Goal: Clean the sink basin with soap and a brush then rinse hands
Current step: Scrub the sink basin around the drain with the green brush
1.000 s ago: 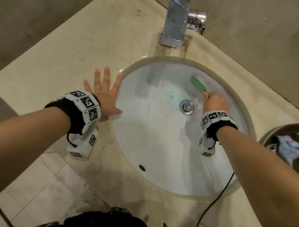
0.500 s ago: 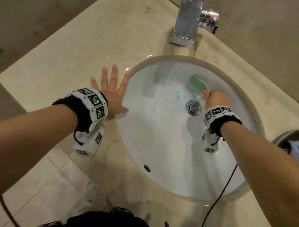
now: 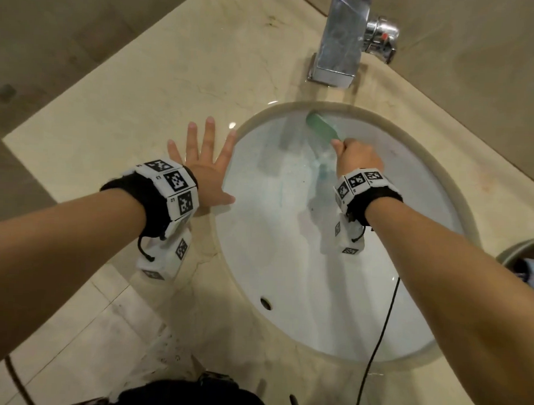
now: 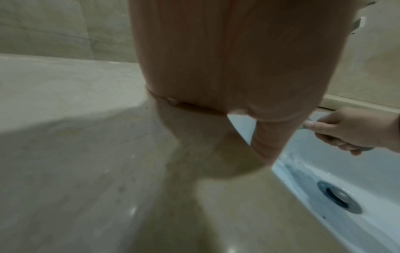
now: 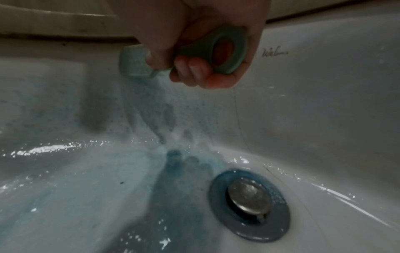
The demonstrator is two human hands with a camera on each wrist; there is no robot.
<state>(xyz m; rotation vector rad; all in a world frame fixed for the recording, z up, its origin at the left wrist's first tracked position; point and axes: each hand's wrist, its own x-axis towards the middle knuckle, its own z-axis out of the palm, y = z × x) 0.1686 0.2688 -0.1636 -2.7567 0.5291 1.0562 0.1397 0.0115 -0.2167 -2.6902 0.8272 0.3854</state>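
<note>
My right hand [image 3: 355, 155] grips the handle of a green brush [image 3: 321, 128], whose head presses on the far wall of the white sink basin [image 3: 287, 264], just under the rim. In the right wrist view my fingers [image 5: 194, 68] curl round the brush handle [image 5: 227, 49] with its ring end, and the bristle head [image 5: 134, 63] touches the wall. Blue soapy smears [image 5: 173, 171] run down to the metal drain [image 5: 249, 196]. My left hand [image 3: 203, 166] lies flat with spread fingers on the beige counter [image 3: 142, 89], at the basin's left rim.
A chrome tap [image 3: 343, 37] with a side lever [image 3: 381, 36] stands behind the basin. At the right edge sits a dark bowl [image 3: 508, 258] holding a cloth. A black cable [image 3: 379, 345] hangs over the basin's near rim. The overflow hole [image 3: 265, 303] is on the near wall.
My right hand has swept the brush from beside the drain up and left to the far wall under the tap. The left hand has stayed flat on the counter.
</note>
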